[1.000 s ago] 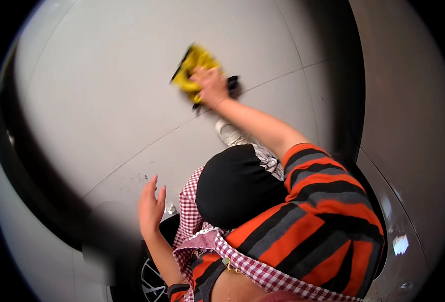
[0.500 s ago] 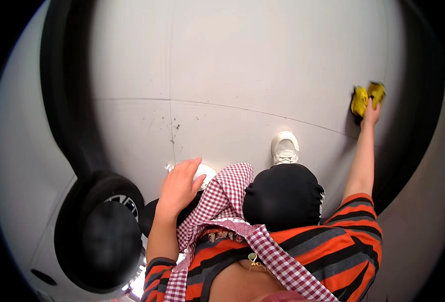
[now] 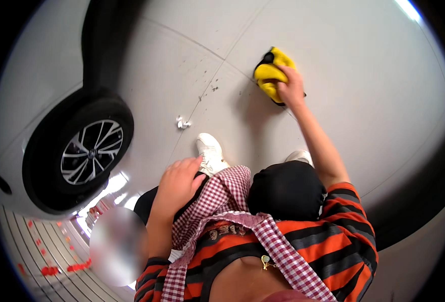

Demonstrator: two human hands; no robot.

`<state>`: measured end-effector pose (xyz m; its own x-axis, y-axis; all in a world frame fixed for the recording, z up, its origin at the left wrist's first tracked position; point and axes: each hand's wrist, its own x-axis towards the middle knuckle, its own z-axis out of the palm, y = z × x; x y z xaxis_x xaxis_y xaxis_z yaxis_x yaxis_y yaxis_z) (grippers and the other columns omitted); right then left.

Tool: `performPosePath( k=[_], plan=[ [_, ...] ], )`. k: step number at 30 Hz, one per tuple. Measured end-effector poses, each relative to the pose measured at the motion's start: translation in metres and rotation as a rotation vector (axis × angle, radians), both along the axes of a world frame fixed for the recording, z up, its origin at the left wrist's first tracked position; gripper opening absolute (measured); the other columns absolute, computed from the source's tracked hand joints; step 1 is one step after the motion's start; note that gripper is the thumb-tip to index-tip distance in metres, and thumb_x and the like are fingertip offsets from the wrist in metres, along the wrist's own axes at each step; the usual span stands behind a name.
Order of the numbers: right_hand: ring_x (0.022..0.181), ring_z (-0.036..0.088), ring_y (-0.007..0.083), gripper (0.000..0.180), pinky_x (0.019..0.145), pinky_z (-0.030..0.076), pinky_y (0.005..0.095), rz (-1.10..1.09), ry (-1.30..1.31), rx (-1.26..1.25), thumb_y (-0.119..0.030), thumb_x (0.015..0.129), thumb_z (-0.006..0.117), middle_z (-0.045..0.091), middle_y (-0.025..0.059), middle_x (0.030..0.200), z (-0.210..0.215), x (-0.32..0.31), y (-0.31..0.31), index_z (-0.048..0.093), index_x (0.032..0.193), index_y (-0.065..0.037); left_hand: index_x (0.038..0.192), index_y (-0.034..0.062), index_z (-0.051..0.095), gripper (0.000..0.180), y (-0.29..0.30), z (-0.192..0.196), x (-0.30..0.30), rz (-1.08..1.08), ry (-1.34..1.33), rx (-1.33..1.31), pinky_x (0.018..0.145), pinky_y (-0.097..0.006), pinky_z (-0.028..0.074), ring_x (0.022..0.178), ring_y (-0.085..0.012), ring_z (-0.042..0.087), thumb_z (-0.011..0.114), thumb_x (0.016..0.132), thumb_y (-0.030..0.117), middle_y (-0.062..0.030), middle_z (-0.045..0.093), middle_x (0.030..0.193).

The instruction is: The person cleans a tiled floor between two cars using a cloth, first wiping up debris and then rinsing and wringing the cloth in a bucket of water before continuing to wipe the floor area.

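Note:
My right hand (image 3: 290, 86) is closed around a bunched yellow-and-black cloth (image 3: 271, 75), held out in front of me. The cloth is folded over on itself, its dark side showing along the edges. From this angle I cannot tell whether it touches the grey floor (image 3: 343, 75); a soft shadow falls beside it. My left hand (image 3: 178, 185) rests by my left knee, fingers stretched out and holding nothing.
A light-coloured car (image 3: 36, 65) stands at left, its spoked wheel (image 3: 92, 153) close by my left side. Crumpled white scrap (image 3: 183, 123) and dark specks (image 3: 214, 88) lie on the tiles. Another dark vehicle edge (image 3: 414, 226) curves along the right. A blurred patch covers the lower left.
My right hand has swung the cloth from the far right to the middle front. The view has turned, showing more of the wheel. My left hand stays near the knee.

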<state>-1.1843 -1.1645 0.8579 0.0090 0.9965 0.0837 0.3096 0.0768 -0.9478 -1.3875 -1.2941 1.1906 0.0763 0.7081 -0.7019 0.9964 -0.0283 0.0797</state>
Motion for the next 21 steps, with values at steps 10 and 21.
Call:
performPosePath(
  k=[10, 21],
  plan=[
    [0.100, 0.051, 0.0368, 0.030, 0.088, 0.039, 0.0409, -0.391, -0.440, -0.419, -0.017, 0.089, 0.050, 0.054, 0.0218, 0.105, -0.003, 0.077, -0.189, 0.049, 0.111, 0.003, 0.117, 0.0036, 0.053, 0.041, -0.028, -0.014, -0.047, 0.071, -0.079, 0.028, 0.090, -0.039, 0.041, 0.104, -0.0295, 0.053, 0.061, 0.081, 0.021, -0.0128, 0.056, 0.115],
    [0.090, 0.058, 0.0208, 0.030, 0.077, 0.047, 0.0334, -0.142, 0.303, -0.635, -0.025, 0.092, 0.053, 0.061, 0.0099, 0.097, 0.003, -0.047, -0.004, 0.051, 0.112, -0.003, 0.121, 0.0030, 0.049, 0.046, -0.032, 0.008, -0.154, -0.160, -0.366, 0.202, 0.088, -0.036, 0.040, 0.098, -0.0248, 0.052, 0.060, 0.081, 0.024, -0.0112, 0.053, 0.110]
  ],
)
